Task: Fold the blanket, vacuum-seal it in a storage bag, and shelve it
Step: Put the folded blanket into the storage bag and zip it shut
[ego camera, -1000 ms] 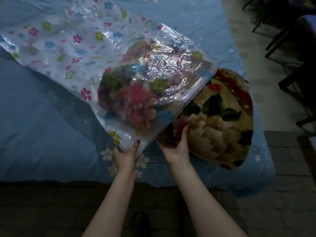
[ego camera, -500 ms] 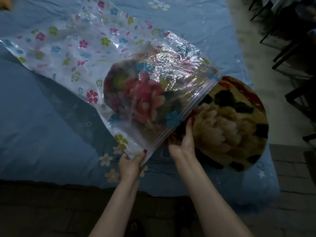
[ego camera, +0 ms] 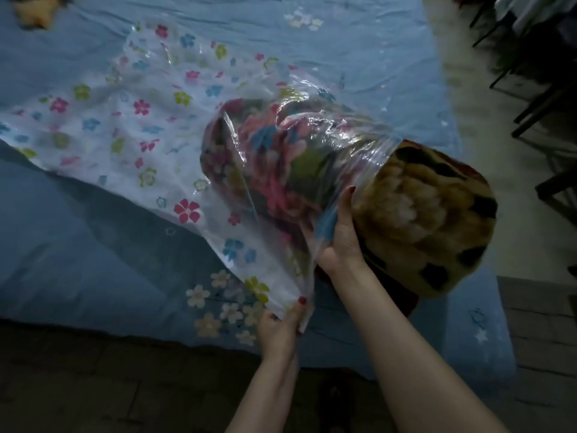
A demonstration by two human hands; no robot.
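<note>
Blue flower-print bedsheet underlies a crinkled clear floral storage bag. Plush folded blanket sits half-inserted, protruding toward 3 o'clock. Left hand pinches the bag's mouth corner; right hand grasps the mouth edge against the blanket.

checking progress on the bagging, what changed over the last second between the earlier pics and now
The right hand moved from the blanket's near edge up onto the bag's mouth, now gripping the rim against the blanket. The mouth of the storage bag has bunched round the roll, which looks slightly deeper in. The left hand still pinches the bag's near corner; part of the blanket still sticks out, on the blue bed sheet.
</note>
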